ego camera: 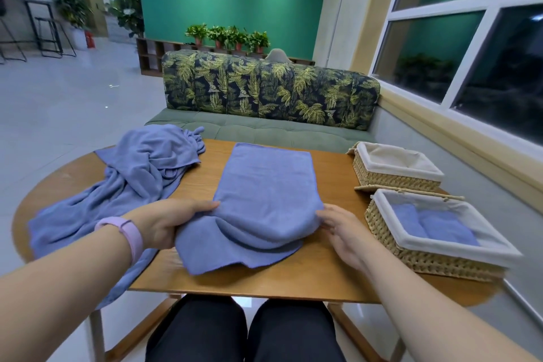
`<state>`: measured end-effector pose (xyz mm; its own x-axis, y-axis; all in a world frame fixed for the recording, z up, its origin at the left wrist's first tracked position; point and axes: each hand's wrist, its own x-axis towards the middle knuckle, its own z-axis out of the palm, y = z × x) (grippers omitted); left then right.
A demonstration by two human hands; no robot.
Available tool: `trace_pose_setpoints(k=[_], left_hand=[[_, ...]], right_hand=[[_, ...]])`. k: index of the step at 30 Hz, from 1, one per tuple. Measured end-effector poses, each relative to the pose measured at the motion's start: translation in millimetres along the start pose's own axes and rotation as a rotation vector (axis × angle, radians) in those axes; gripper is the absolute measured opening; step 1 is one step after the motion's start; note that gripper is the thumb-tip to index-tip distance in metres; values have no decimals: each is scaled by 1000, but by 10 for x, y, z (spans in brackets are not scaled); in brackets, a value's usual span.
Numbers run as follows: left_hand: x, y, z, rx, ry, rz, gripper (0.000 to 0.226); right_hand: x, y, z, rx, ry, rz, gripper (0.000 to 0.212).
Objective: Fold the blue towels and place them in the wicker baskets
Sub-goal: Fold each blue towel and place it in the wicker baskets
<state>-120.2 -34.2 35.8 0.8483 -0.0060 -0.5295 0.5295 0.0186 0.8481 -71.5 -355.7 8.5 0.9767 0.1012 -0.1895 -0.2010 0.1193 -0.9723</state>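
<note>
A blue towel (264, 185) lies lengthwise in the middle of the wooden table (317, 276), its near end lifted and partly folded over. My left hand (173, 220) grips that near end at its left edge. My right hand (338, 226) holds the right edge of the same fold, fingers tucked under the cloth. A heap of unfolded blue towels (129, 182) sprawls over the table's left side. At the right, the near wicker basket (435, 261) holds folded blue towels (440, 229). The far wicker basket (393, 176) shows only its white liner.
A green sofa (264, 129) with a leaf-print back stands just behind the table. A window wall runs along the right. My knees sit under the table's front edge. Potted plants line a low shelf (152, 56) at the back.
</note>
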Motion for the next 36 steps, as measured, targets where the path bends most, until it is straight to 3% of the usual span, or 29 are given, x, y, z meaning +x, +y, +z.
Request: trace_pose_setpoints(k=[4,8,13,15,18,20,21,24,28,30,33,36], left_hand=[[-37,-25,59,10,-4,-50,42],[-47,-66,40,75,-51,-113,37],[-27,-131,-22,185,-3,-209,35],[-105,-146,0,192,-34,-206,35],[-235,-207,47,247,11,-155,21],[-243,-273,5,283,11,-153,26],[-231,-310,-35,307,-3,-159,30],[-190,-379,-200,356,-20,-190,39],[-180,-418,-313,361,5,-182,36],[-176,-424,-338,353,29,-163,32],[-232,-411,-316,308,52,-164,26],[-273,-421,-289,322,35,-165,25]], right_hand=[[-34,132,-57,-367,-44,17,9],[26,135,-48,-221,85,-52,12],[4,73,-30,-190,122,71,20],[-71,31,-45,-143,7,215,33],[-218,-33,-134,-234,-315,483,58],[-262,-20,-189,-308,-453,533,69],[-270,0,-206,-358,-472,533,64],[-342,21,-190,-516,-428,499,16],[-418,28,-136,-394,-319,262,17],[-429,19,-124,-258,-232,168,32],[-448,-19,-110,-170,-190,176,48],[-507,-36,-104,-257,-171,268,48]])
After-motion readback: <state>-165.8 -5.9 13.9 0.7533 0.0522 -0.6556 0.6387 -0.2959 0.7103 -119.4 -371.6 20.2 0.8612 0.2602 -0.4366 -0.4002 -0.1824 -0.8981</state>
